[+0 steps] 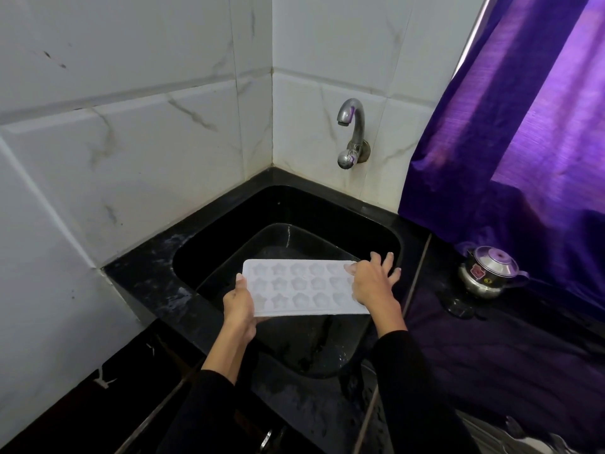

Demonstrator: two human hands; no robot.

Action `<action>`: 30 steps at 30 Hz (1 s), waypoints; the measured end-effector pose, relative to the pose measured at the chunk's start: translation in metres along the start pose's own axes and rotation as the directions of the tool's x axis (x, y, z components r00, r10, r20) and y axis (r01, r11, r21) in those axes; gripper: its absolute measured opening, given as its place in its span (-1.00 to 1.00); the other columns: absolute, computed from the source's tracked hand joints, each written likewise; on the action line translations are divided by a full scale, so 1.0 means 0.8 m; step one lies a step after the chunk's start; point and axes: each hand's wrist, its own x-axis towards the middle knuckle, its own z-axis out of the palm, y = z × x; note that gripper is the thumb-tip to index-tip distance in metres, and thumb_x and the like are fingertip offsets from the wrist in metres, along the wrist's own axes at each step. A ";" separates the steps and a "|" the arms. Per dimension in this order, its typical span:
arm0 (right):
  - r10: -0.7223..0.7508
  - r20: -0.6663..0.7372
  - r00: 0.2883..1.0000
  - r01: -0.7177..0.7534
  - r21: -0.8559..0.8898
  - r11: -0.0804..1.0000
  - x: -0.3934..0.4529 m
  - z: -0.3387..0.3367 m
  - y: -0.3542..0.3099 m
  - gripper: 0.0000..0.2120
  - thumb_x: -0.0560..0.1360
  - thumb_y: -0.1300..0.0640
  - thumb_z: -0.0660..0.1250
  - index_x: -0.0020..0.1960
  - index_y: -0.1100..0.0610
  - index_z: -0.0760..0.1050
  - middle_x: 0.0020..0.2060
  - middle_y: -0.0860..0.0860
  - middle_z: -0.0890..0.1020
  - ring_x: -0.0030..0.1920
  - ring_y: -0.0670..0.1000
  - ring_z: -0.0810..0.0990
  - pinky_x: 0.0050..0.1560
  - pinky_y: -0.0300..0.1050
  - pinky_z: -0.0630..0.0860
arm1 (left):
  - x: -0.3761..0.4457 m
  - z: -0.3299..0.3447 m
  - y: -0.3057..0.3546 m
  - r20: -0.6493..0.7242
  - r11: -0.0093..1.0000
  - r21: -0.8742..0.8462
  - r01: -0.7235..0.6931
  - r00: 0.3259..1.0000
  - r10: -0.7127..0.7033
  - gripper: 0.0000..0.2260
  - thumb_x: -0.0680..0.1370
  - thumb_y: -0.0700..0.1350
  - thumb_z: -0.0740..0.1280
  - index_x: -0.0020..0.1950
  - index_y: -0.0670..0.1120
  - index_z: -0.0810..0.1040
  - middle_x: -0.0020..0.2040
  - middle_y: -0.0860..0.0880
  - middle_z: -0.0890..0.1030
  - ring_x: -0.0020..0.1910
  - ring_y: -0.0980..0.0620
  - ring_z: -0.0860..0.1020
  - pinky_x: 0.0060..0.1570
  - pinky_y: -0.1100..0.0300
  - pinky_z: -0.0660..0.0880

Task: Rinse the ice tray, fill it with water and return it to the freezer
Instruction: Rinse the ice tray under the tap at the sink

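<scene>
White ice tray point(304, 287) with star and flower shaped moulds, held roughly level above the black sink point(376, 231), cavities facing up, long side running left to right. Held at both short ends. Left hand point(240, 304) gripping the near-left corner, thumb lying along the top of the left edge, fingers curled under and out of sight. Right hand point(373, 283) lying over the right end, palm down on the tray, thumb pressed on the top face near the far-right corner, the other fingers spread and reaching past the right edge; whether any of them curl under the tray cannot be told. Tray thus spanning the gap between the two hands, most of its moulds in plain view between them. Both arms in black sleeves.

Beneath the tray, wet sink basin with streaks of water on its floor. Chrome tap point(352, 132) on the white tiled wall behind the sink, spout well above the tray and no stream visible. Black countertop point(147, 253) around the sink, damp in patches. To the right, a small steel pot with lid point(487, 273) on the counter, under a purple curtain point(523, 126).
</scene>
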 end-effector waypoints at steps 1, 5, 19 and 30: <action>0.004 0.012 1.000 -0.004 0.002 1.000 -0.001 -0.002 0.001 -0.57 0.43 0.50 0.21 0.05 0.03 0.55 0.48 0.21 0.08 0.50 0.33 -0.22 0.44 0.35 -0.18 | 0.001 -0.001 0.000 0.001 1.000 0.003 0.000 1.000 0.000 -0.58 0.64 0.12 0.03 0.14 -0.17 0.48 0.00 -0.16 0.63 -0.07 -0.16 0.61 -0.16 -0.08 0.56; 0.003 0.072 0.997 -0.007 0.048 0.999 0.001 -0.011 0.005 -0.51 0.43 0.54 0.13 0.17 0.07 0.51 0.47 0.22 0.07 0.50 0.31 -0.21 0.45 0.33 -0.18 | 0.001 -0.001 0.000 0.005 1.000 0.010 -0.009 1.000 0.009 -0.58 0.65 0.12 0.02 0.13 -0.18 0.48 -0.06 -0.13 0.63 -0.10 -0.14 0.61 -0.16 -0.07 0.56; -0.120 0.069 0.990 0.119 0.019 0.993 -0.011 -0.003 -0.020 -0.37 0.37 0.61 0.09 0.19 0.04 0.55 0.53 0.20 -0.07 0.49 0.30 -0.30 0.43 0.35 -0.25 | -0.004 0.000 -0.003 0.009 1.000 0.005 -0.003 1.000 0.003 -0.59 0.65 0.10 0.02 0.14 -0.19 0.47 0.01 -0.17 0.62 -0.03 -0.18 0.60 -0.26 -0.04 0.56; -0.128 0.065 0.990 0.132 -0.058 0.990 -0.015 -0.002 -0.024 -0.45 0.39 0.57 0.14 0.14 0.04 0.54 0.50 0.23 -0.01 0.49 0.33 -0.26 0.42 0.39 -0.20 | -0.008 -0.004 -0.005 0.011 1.000 -0.007 0.004 1.000 -0.004 -0.60 0.65 0.10 0.03 0.11 -0.17 0.48 -0.01 -0.15 0.63 -0.03 -0.17 0.61 -0.12 -0.11 0.56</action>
